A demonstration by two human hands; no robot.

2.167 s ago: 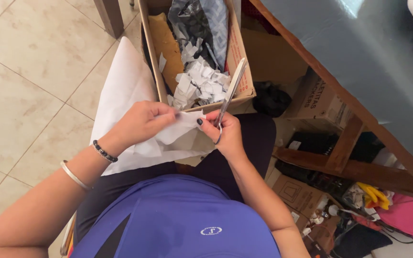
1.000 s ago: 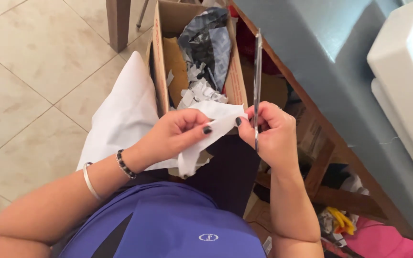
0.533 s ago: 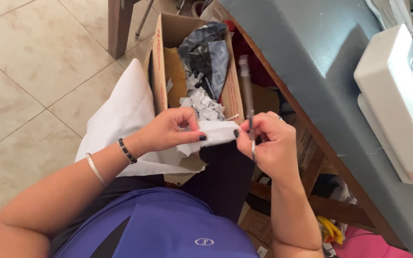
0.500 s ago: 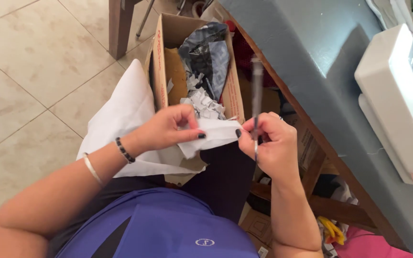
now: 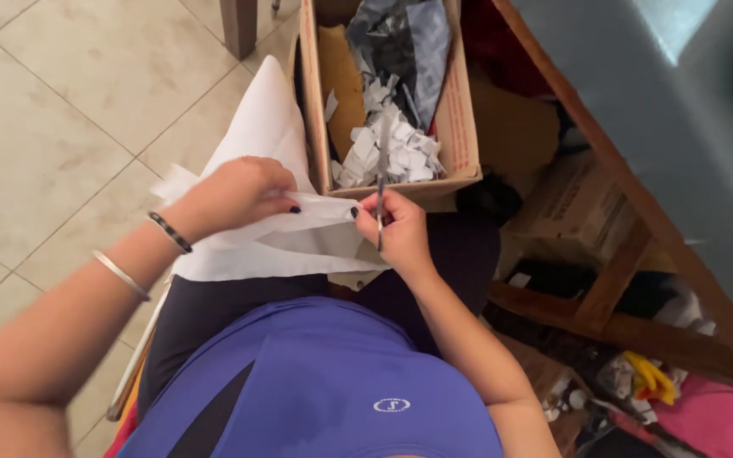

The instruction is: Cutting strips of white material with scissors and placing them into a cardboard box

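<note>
Beige tiled floor [image 5: 61, 110] fills the left of the frame; a grey bench [image 5: 638, 93] with a wooden edge runs down the right. Top centre: open brown cardboard box [image 5: 460, 102], oblong, holding white paper scraps [image 5: 388, 153] and a dark plastic bag [image 5: 405, 38]. Right of centre, beneath the bench: a second brown carton [image 5: 570, 203], its print too blurred to tell. Centre: left hand [image 5: 235, 191] pinches white fabric [image 5: 256, 136]; right hand [image 5: 400, 229] grips scissors [image 5: 380, 182], blades pointing up toward the box.
</note>
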